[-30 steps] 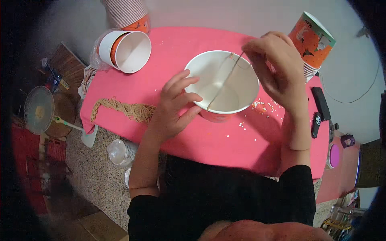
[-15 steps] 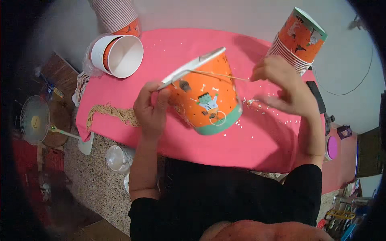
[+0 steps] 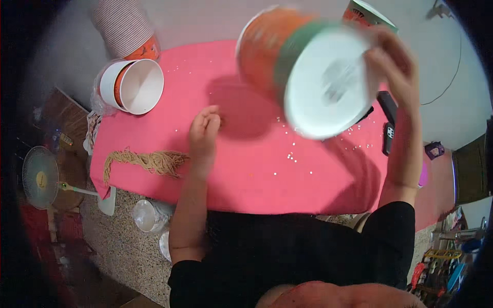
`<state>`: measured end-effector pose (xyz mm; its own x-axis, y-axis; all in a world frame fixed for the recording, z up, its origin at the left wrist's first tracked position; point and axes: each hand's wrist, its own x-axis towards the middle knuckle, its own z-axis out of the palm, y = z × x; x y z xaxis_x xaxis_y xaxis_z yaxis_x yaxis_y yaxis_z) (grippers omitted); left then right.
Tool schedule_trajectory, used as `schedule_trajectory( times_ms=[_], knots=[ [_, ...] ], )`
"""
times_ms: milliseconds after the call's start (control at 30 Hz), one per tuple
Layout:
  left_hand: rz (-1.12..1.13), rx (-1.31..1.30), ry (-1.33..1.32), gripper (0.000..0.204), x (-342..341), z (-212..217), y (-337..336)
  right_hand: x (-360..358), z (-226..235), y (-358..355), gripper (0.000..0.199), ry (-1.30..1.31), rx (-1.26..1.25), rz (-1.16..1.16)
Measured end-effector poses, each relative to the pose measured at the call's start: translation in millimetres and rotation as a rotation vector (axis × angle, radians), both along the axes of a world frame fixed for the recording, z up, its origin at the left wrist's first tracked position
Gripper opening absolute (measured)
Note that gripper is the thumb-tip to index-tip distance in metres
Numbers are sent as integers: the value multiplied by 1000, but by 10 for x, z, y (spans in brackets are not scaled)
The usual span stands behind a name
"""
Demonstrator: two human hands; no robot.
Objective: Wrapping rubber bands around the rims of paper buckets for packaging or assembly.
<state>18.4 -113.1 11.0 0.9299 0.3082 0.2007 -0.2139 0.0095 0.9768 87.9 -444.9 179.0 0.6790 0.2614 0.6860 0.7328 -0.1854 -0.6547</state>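
Note:
A large orange paper bucket with a green band hangs in the air over the table's far right half. It is tipped on its side, its white base turned toward me and smeared by motion. My right hand grips it by the base end; the fingertips are partly blurred. The thin cord is not visible on it from this side. My left hand is apart from the bucket, above the pink cloth, with fingers curled together and nothing visible in them. Nearest to it lies a bundle of tan cords.
White-lined buckets lie nested on their side at the left, near a tall bucket stack. Another stack is partly hidden behind the held bucket. Small white bits scatter over the pink cloth. A dark device sits at the right edge.
My left hand has let go of the bucket. My right hand has taken it, swung it up and right, and turned its base toward me. The view has shifted slightly.

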Motion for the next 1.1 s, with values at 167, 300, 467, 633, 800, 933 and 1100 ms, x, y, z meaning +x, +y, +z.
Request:
schedule_trajectory(
  times_ms=[167, 300, 467, 633, 800, 933, 1100],
  knots=[
    [-56, 82, 46, 24, -8, -131, -82, 763, 646, -1092, 47, -179, 374, -377],
    [-136, 92, 31, 22, 30, -206, -120, 1206, 1016, -2066, 44, -406, -15, -463],
    [-119, 168, 10, 18, -36, -241, -70, 938, 1264, -1368, 34, -153, 146, -477],
    [-146, 210, 31, 18, -24, -268, -87, 877, 1377, -1091, 28, 22, 35, -688],
    [-131, 294, 20, 14, 6, -297, -76, 1210, 1383, -1316, 25, 83, -353, -591],
    [-128, 289, -15, 12, -1, -319, -78, 1311, 1332, -1216, 35, 80, -444, -728],
    [-118, 367, -81, 11, -49, -252, -114, 1377, 1343, -1138, 36, 219, -518, -730]
  ],
)
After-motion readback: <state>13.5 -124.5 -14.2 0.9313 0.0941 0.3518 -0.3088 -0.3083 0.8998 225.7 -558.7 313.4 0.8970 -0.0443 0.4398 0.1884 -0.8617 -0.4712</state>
